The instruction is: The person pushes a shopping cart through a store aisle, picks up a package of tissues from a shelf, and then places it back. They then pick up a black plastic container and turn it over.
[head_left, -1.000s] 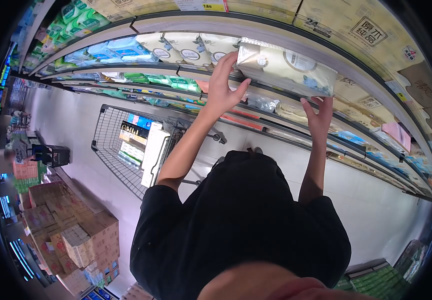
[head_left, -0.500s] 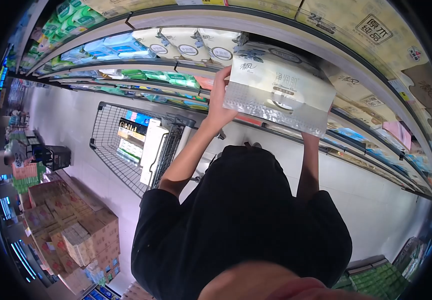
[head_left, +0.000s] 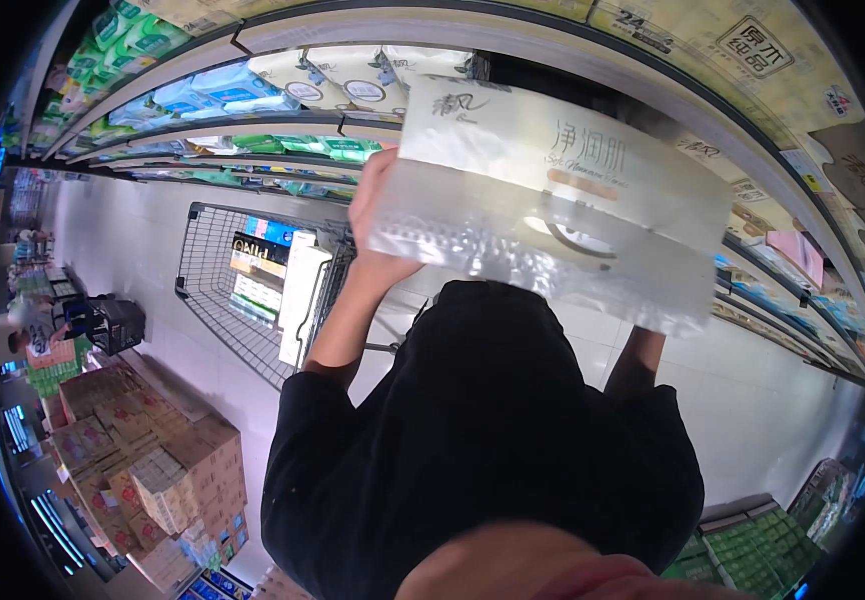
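A large pale cream pack of tissues (head_left: 573, 180) with a clear plastic end is held up in front of me, tilted and just off the shelf. My left hand (head_left: 375, 215) grips its left side, with the fingers curled partly behind it. On the right, my right forearm (head_left: 641, 355) reaches up under the pack's lower corner. The pack hides my right hand, which supports that side. Behind the pack is a dark gap in the shelf, beside similar cream packs (head_left: 363, 80).
A wire shopping cart (head_left: 208, 290) holding boxes and packs stands at my left. Shelves (head_left: 353, 32) of paper goods curve across the front. Stacked cartons (head_left: 193, 450) stand at lower left. A person (head_left: 43, 325) is near a dark cart (head_left: 118, 325) farther left.
The tissue pack has come out from the shelf toward me and lower, looking larger now. Both hands moved with it, and the left hand shifted left.
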A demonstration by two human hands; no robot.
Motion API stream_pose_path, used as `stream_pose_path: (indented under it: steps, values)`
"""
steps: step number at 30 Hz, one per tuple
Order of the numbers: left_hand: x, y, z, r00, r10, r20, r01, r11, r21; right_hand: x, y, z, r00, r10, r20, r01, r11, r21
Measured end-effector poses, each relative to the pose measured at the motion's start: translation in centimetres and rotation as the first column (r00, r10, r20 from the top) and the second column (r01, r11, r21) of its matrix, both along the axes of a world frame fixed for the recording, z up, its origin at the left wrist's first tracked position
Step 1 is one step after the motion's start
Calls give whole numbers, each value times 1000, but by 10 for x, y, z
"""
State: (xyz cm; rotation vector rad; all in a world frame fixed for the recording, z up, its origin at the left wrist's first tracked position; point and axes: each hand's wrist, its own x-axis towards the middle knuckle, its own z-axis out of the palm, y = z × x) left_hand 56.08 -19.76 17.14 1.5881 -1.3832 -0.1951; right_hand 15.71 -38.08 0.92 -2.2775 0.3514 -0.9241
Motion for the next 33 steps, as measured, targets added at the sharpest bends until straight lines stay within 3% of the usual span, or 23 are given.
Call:
stream_pose_path:
  steps: [1, 3, 4, 5, 6, 7, 9, 10, 12, 15, 17, 21, 23, 24, 27, 33]
  values:
    - [3, 6, 11, 1000, 4, -4, -4, 1000, 5, -17, -26, -10, 998, 66, -6, -66, 998, -9]
    - [5, 14, 43, 998, -33, 60, 43, 983, -180, -28, -22, -20, 978, 208, -15, -208, 978, -24]
    - [4, 14, 43, 992, -52, -116, 24, 973, -229, 52, 23, 38, 975, 222, -14, -222, 975, -18]
    - [5, 11, 42, 956, -75, -285, -7, 961, -276, 95, 22, 85, 991, 42, 127, -71, 970, 234]
    - [10, 6, 45, 968, -52, -247, -16, 963, -269, 122, 40, 135, 964, -166, 208, 46, 873, 486]
    - [14, 4, 42, 977, -5, -215, -41, 977, -210, 136, 42, 128, 967, -147, 208, 27, 872, 488]
    - [21, 10, 25, 974, 49, -223, -82, 986, -144, 165, 45, 100, 932, -278, 234, 9, 662, 749]
    - [26, 14, 12, 972, 72, -225, -107, 983, -147, 176, 49, 94, 939, -254, 233, -5, 665, 747]
    - [32, 28, -15, 952, 28, -305, -100, 970, -223, 192, 55, 83, 939, -253, 232, -69, 523, 849]
    - [28, 50, -37, 965, 104, -239, -151, 971, -187, 203, 63, 68, 952, -228, 203, -96, 407, 908]
    - [23, 59, -49, 965, 132, -227, -165, 977, -135, 206, 64, 56, 966, -176, 192, -109, 397, 912]
    - [8, 64, -60, 906, 209, -369, -252, 965, -72, 214, 65, 49, 973, -131, 192, -133, 361, 923]
    - [-1, 60, -60, 740, 181, -647, -345, 929, -134, 215, 62, 48, 980, -105, 172, -122, 369, 921]
    - [-5, 59, -58, 688, 177, -704, -372, 919, -133, 215, 61, 46, 982, -92, 167, -119, 386, 915]
    - [-1, 70, -67, 675, 142, -724, -282, 956, -76, 219, 64, 54, 982, -83, 169, -125, 384, 915]
    - [5, 82, -79, 640, 172, -749, -309, 950, -45, 224, 65, 56, 986, -49, 162, -131, 385, 914]
